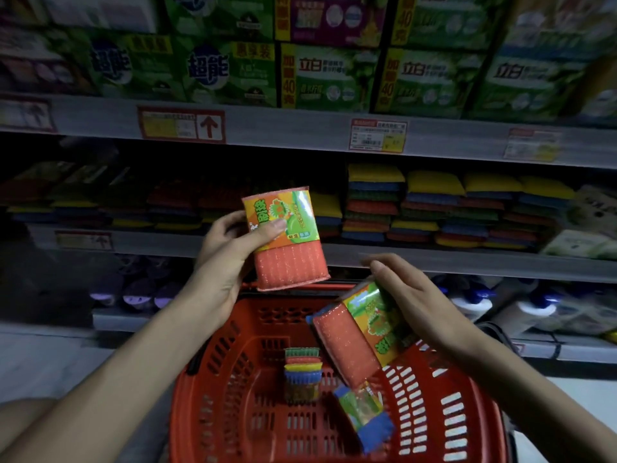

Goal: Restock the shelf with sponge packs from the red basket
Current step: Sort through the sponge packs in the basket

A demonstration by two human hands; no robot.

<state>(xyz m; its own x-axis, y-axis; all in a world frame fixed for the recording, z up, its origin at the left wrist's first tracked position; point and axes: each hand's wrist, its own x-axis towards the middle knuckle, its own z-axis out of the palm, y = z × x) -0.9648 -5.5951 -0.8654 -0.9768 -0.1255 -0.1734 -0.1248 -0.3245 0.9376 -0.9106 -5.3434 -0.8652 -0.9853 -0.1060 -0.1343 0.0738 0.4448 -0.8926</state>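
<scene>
Head view: I see the red basket [187,389] holding a striped pack [302,369] mid-floor and a blue-ended pack [365,416] by its right wall. My left hand [223,259] pinches an orange pack [287,242] over the far rim; my right hand [410,305] grips another pack [354,332]. Stocked shelf [434,259] behind.

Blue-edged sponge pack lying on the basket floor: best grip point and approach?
Probably from above, since the walls of the red basket block the sides. Pinch the blue-edged pack across its narrow width at the labelled middle. It lies low on the floor with its long axis diagonal, so turn the grip to match.
</scene>
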